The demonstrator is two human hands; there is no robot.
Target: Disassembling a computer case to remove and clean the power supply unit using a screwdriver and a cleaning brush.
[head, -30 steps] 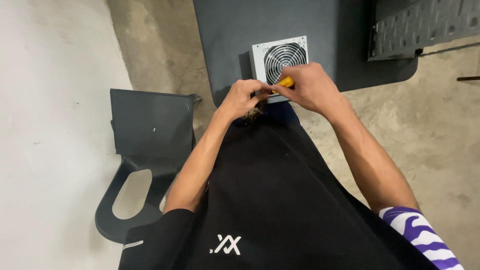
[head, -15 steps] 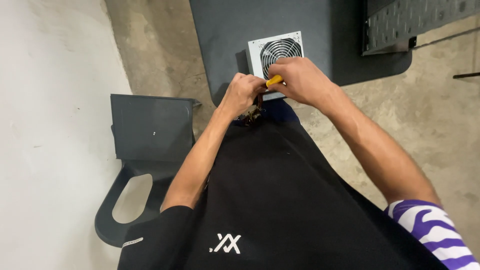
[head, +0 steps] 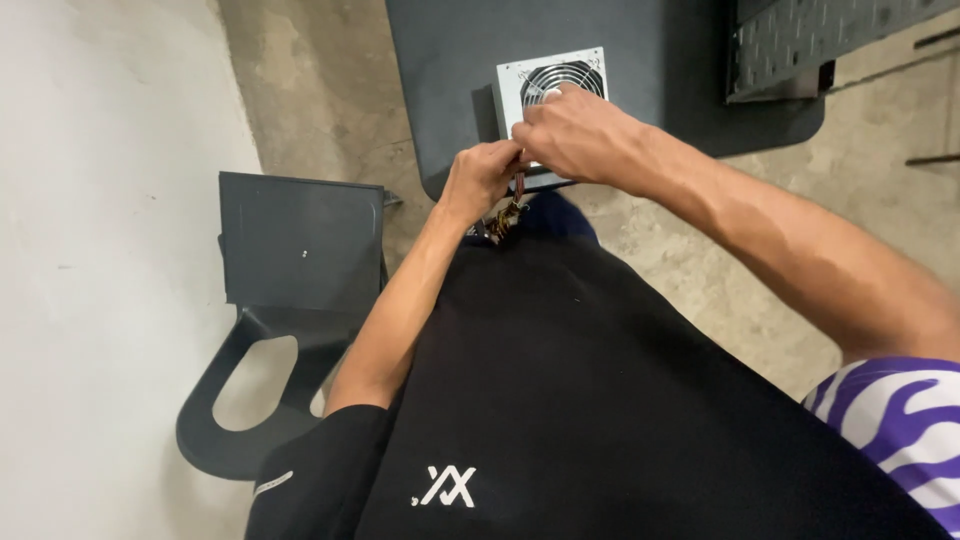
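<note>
Both hands have shifted since a moment ago: the yellow-handled tool that showed between them earlier is now out of sight, and the right hand (head: 575, 135) has slid up over the fan grille. That hand lies curled over the lower edge of the computer power supply (head: 550, 90), knuckles up; whether it grips anything I cannot tell, since the fingers hide the palm. Just beside it, nearly touching, the left hand (head: 480, 178) is closed in a pinch at the unit's near corner, right above the bundle of coloured cables (head: 508, 212) that hangs down from the box toward the person's black shirt.

The power supply sits beyond both hands on a dark table (head: 440, 60). Off to the left of the left arm stands a dark plastic chair (head: 300, 250); far to the right, a perforated metal panel (head: 830, 40).

My guess is they are working at the casing's near corner, at a screw or the cable exit. Any further move needs one hand steadying the box while the other keeps a fine grip.
</note>
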